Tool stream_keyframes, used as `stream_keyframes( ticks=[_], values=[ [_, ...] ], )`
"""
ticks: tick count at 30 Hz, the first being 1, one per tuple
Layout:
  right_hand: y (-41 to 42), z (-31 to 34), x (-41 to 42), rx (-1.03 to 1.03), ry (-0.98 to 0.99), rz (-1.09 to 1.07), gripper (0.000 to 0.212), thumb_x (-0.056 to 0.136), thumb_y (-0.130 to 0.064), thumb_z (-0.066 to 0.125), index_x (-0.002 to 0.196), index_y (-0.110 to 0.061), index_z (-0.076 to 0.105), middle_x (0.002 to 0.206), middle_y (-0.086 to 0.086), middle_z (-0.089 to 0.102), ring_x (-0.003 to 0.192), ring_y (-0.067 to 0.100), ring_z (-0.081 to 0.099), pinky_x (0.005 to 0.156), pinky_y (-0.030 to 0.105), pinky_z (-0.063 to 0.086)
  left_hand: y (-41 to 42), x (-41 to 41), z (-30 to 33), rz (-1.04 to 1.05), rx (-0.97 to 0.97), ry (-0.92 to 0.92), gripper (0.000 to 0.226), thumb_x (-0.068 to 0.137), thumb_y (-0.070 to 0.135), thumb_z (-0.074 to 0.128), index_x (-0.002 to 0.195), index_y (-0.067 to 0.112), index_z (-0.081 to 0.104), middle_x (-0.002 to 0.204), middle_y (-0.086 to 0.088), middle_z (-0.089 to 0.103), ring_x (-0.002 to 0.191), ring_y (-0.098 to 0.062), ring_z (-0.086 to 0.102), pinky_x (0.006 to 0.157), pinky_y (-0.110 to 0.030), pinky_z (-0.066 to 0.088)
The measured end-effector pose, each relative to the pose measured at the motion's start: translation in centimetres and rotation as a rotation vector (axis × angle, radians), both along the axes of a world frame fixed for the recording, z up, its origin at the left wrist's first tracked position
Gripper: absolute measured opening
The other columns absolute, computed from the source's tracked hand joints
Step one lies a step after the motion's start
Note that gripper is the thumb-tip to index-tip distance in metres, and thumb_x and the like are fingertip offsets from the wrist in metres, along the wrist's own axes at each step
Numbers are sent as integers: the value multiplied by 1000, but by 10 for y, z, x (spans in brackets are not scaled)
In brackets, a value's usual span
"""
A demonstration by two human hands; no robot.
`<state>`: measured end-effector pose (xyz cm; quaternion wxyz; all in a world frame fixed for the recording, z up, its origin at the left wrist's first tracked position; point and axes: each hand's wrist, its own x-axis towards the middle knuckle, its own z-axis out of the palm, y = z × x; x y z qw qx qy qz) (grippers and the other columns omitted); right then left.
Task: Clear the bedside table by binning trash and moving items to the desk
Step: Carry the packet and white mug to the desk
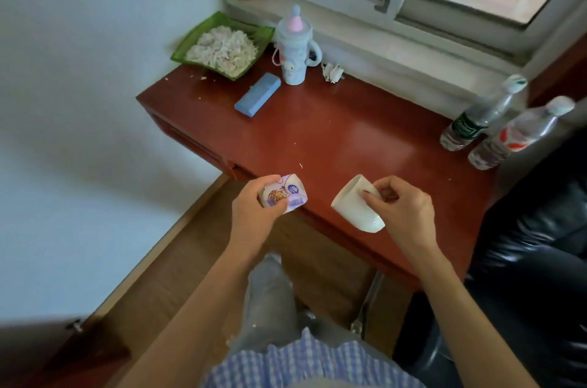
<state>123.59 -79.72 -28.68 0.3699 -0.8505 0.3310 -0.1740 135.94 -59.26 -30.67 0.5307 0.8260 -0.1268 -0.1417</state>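
My left hand [254, 200] grips a small purple-and-white tissue pack [71, 195] just above the near left edge of the red-brown bedside table [343, 133]. My right hand [403, 206] holds a white cup [352, 205], tilted with its mouth toward the upper left, over the table's near edge. On the table stand a green tray of shell scraps [222, 46], a pale blue lidded sippy cup [293, 48], a blue case [258, 94], a crumpled white scrap [333, 71] and two plastic bottles [482, 116] [521, 133].
A window sill [397, 48] runs along the table's far side and a white wall [79, 70] stands to the left. A black leather seat [533, 244] lies to the right. Wooden floor [178, 260] shows below the table, with my knee in grey jeans.
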Motion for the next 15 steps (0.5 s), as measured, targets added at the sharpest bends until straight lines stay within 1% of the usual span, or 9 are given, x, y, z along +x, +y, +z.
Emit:
stream_keyframes(
  ticks=[2,5,6,7,8,10,13,15],
  values=[
    [-11,-3,12,20,8,-51,10,76,-26,76,79,-22,68,69,-10,64,66,11,60,61,34,49,-22,26,-6,-40,4,33,40,74,9,74,111,20,66,108,8,64,91,-6,61,68,-11,48],
    [-27,-9,34,34,46,-122,9,76,-27,76,79,-24,68,68,-16,63,66,1,59,56,21,43,-56,70,-14,-101,2,46,41,73,11,75,112,22,65,108,6,66,91,-7,62,74,-18,51],
    [-32,-10,44,35,57,-151,9,76,-27,76,79,-25,68,68,-16,63,65,0,58,55,18,40,-67,86,-16,-122,-1,43,42,73,12,75,113,22,65,109,6,67,93,-8,63,75,-20,52],
    [-37,-11,53,38,63,-183,9,76,-26,76,79,-25,68,68,-16,63,65,-1,58,55,17,39,-77,103,-17,-144,0,42,43,73,13,75,114,22,64,108,5,67,93,-8,63,75,-19,52],
    [-40,-11,63,41,65,-215,9,75,-25,76,79,-25,68,68,-16,63,65,-1,58,55,17,40,-87,119,-18,-164,5,44,43,74,13,74,115,22,64,107,5,67,93,-9,64,72,-16,51],
    [-46,-12,84,54,60,-267,9,75,-24,76,79,-25,68,70,-16,64,67,2,59,58,23,44,-105,152,-20,-195,6,55,43,74,12,74,115,22,64,107,5,66,93,-9,63,69,-12,49],
    [-54,-12,116,80,65,-345,10,75,-25,76,79,-27,67,73,-15,65,70,4,60,63,30,47,-128,192,-24,-218,13,55,45,73,12,74,116,19,63,109,5,65,95,-9,62,73,-12,46],
    [-59,-12,134,93,69,-388,10,75,-26,76,78,-28,66,72,-16,65,70,4,61,64,30,48,-143,213,-27,-218,21,59,46,73,12,74,117,18,62,109,4,64,94,-9,61,70,-7,45]
  ],
)
